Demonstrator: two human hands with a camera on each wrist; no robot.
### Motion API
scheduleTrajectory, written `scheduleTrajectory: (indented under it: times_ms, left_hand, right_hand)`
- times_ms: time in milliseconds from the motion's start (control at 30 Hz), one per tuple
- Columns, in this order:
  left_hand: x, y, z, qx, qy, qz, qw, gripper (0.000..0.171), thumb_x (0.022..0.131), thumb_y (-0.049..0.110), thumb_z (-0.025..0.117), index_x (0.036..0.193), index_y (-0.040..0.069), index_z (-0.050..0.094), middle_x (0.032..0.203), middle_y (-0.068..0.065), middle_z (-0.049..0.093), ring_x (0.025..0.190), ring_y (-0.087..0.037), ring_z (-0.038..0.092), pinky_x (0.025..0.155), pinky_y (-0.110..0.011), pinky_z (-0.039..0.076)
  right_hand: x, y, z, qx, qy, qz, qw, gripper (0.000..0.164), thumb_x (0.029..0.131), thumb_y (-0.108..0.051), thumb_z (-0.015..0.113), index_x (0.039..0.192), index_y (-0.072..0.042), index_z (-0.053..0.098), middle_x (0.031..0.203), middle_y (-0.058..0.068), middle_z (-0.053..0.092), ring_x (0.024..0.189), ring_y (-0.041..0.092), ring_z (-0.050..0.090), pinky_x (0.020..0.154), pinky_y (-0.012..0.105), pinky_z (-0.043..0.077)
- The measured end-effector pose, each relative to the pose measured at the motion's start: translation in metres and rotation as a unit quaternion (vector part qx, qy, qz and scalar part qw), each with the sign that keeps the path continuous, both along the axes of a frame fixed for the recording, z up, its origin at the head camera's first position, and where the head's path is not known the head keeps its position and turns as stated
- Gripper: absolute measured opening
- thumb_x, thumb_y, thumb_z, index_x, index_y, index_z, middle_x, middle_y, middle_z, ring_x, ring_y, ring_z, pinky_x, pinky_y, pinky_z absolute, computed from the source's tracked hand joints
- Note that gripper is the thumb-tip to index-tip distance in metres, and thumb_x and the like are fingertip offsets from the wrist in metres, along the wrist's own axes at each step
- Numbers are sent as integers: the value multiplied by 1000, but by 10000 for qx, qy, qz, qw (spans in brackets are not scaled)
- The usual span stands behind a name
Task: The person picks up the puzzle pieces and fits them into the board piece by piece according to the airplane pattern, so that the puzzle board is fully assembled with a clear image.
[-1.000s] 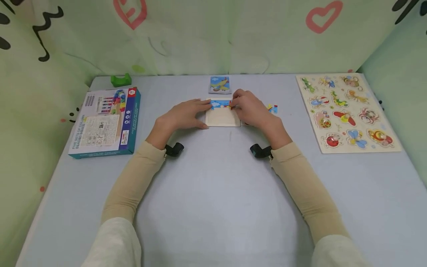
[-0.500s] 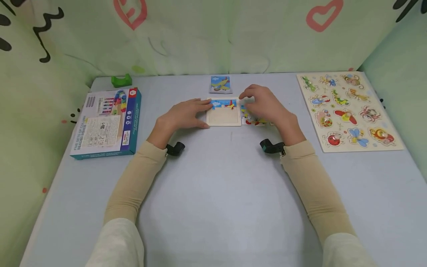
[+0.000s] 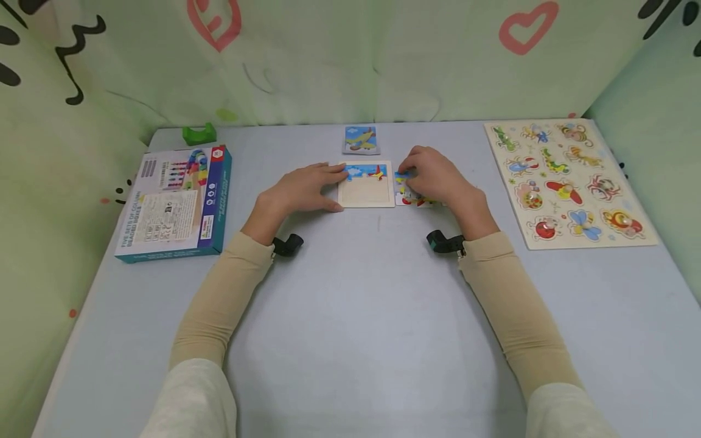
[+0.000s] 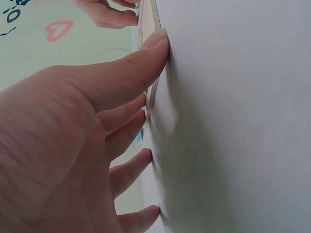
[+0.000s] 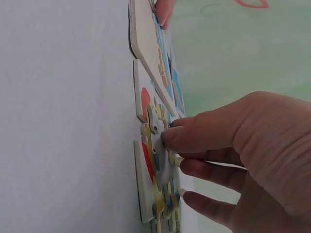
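Note:
A shallow wooden puzzle tray [image 3: 366, 196] lies at the middle of the table, with a strip of blue-sky puzzle pieces [image 3: 358, 171] along its far side and bare wood nearer. My left hand [image 3: 300, 187] rests at the tray's left side, thumb at the near corner and fingertips at the far end; in the left wrist view the thumb [image 4: 146, 60] presses the edge. Loose colourful puzzle pieces [image 3: 406, 196] lie flat beside the tray's right edge, partly hidden by my right hand [image 3: 435, 176]. Its thumb [image 5: 180, 138] and index fingertip touch these pieces, slightly apart.
A small airplane picture [image 3: 361, 140] lies behind the tray. To the left are a boxed toy [image 3: 170, 204] and a green plastic piece [image 3: 199, 134]. A wooden insect puzzle board [image 3: 572, 185] lies at the right. Curtains [image 3: 350, 61] border the table's back and sides.
My right hand has moved from the tray's far right corner rightward to the loose pieces, uncovering the red-and-yellow piece in the strip. My left hand has stayed on the tray.

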State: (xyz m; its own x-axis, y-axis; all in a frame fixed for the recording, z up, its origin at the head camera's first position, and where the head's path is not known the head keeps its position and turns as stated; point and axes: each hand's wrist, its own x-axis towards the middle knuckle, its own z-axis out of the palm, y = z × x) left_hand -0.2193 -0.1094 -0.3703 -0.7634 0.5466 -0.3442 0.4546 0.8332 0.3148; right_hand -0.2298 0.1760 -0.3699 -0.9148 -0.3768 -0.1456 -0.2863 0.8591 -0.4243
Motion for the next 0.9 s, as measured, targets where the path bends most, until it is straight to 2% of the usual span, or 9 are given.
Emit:
scheduleTrajectory:
  times_ms: [267, 467, 667, 900]
  left_hand:
    - [0, 1, 1, 14, -24, 35, 10000, 82, 91, 51, 66, 158, 26, 25, 167, 10, 15, 157, -24, 11, 123, -52, 22]
    - [-2, 0, -2, 1, 12, 5, 10000, 82, 91, 52, 66, 158, 26, 26, 167, 10, 16, 157, -24, 11, 123, -52, 22]
    - [-3, -1, -1, 31, 45, -13, 10000, 82, 91, 52, 66, 158, 26, 28, 167, 10, 17, 157, -24, 12, 123, -52, 23]
    - [-3, -1, 0, 71, 32, -29, 10000, 82, 90, 52, 67, 157, 26, 29, 167, 10, 17, 157, -24, 12, 124, -51, 22]
  right_hand:
    - [0, 0, -1, -9, 68, 54, 10000, 44, 81, 8, 47, 119, 4, 69, 122, 17, 60, 112, 33, 52, 98, 46, 46]
    - [-1, 1, -2, -15, 102, 106, 9999, 39, 83, 7, 52, 117, 5, 70, 120, 18, 62, 111, 33, 53, 100, 47, 46]
    - [-1, 3, -3, -72, 225, 134, 9996, 30, 88, 2, 53, 112, 2, 71, 111, 16, 65, 102, 30, 55, 96, 45, 47]
    - [2, 2, 0, 81, -140, 132, 9998, 33, 86, -4, 57, 116, -5, 70, 113, 12, 58, 102, 28, 48, 88, 41, 44]
